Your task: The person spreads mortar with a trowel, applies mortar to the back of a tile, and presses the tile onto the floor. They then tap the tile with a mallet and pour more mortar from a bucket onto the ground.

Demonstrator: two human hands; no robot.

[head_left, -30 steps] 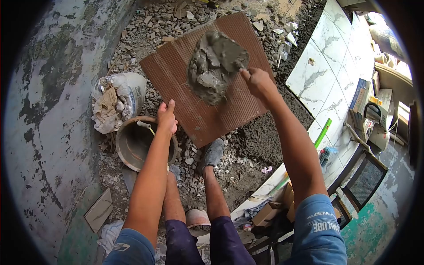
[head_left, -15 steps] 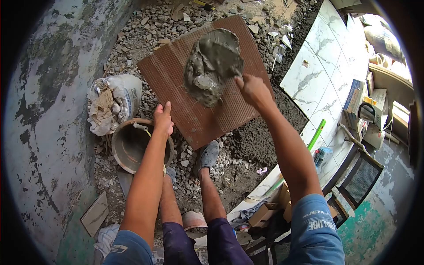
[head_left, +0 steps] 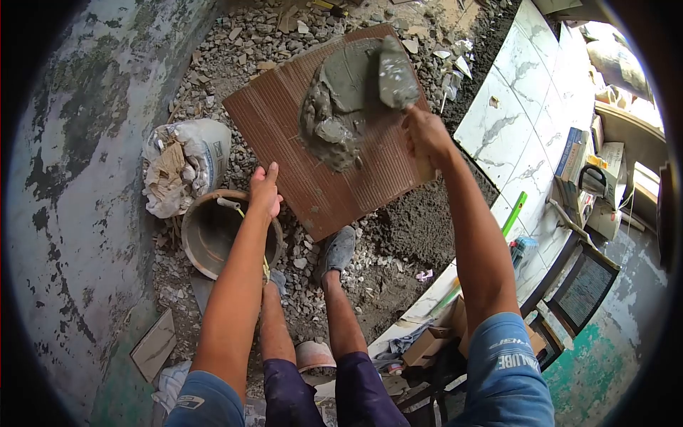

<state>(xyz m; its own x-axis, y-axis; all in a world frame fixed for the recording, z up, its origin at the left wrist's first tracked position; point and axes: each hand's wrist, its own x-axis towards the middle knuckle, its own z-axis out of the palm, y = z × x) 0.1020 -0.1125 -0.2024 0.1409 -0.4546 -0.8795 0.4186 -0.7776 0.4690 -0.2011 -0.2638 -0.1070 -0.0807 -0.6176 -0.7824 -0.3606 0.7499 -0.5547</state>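
Note:
My left hand point(head_left: 265, 191) grips the lower left edge of a large tile point(head_left: 277, 128), its brown ribbed back facing up. A thick mound of wet grey mortar point(head_left: 334, 107) lies on the upper part of that back, smoothed on top and lumpy toward the lower left. My right hand point(head_left: 427, 140) is closed around the handle of a trowel point(head_left: 398, 78). The wet, mortar-smeared blade is over the right side of the mound, slightly blurred.
Broken rubble point(head_left: 235, 43) covers the floor, with damp mortar point(head_left: 420, 220) spread right of the tile. Laid white marbled tiles point(head_left: 498, 128) run along the right. A bucket point(head_left: 191, 238) and a white sack point(head_left: 210, 142) stand at left. A green level point(head_left: 514, 213) lies at right.
The trowel has moved right across the mortar, its blade now showing at the mound's right side. The mortar top looks smoother. My left hand still holds the tile in nearly the same place.

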